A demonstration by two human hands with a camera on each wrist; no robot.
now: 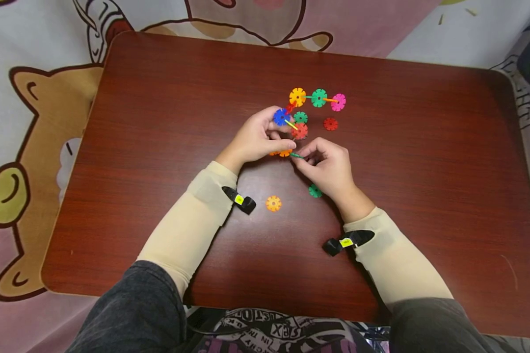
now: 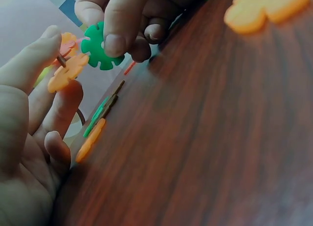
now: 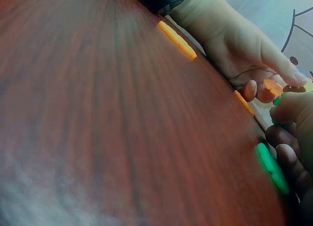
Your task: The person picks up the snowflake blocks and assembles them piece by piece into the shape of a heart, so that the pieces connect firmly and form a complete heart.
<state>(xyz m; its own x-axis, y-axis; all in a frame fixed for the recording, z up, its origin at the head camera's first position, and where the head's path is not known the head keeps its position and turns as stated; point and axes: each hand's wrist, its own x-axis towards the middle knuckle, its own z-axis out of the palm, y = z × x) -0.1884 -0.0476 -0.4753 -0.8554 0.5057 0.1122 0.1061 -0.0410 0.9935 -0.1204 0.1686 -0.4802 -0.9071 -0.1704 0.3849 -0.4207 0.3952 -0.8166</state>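
Observation:
In the head view my left hand (image 1: 260, 137) holds a chain of notched plastic discs. The chain runs from a pink disc (image 1: 338, 102) through green, yellow and red to a blue disc (image 1: 281, 116), then past a yellow one seen edge-on to a red disc (image 1: 299, 131) and an orange disc (image 1: 285, 153). My right hand (image 1: 329, 164) pinches a green disc (image 2: 95, 52) between thumb and fingers. That green disc meets the orange disc's edge or lies very near it; whether they interlock I cannot tell. The left fingers hide part of the chain.
Loose discs lie on the brown table (image 1: 424, 171): a red disc (image 1: 330, 123) and a green disc (image 1: 300, 117) beyond the hands, a yellow-orange disc (image 1: 273, 203) nearer me, and another green disc (image 1: 315, 191) beside my right hand. Cartoon-print cloth (image 1: 357, 24) surrounds the table.

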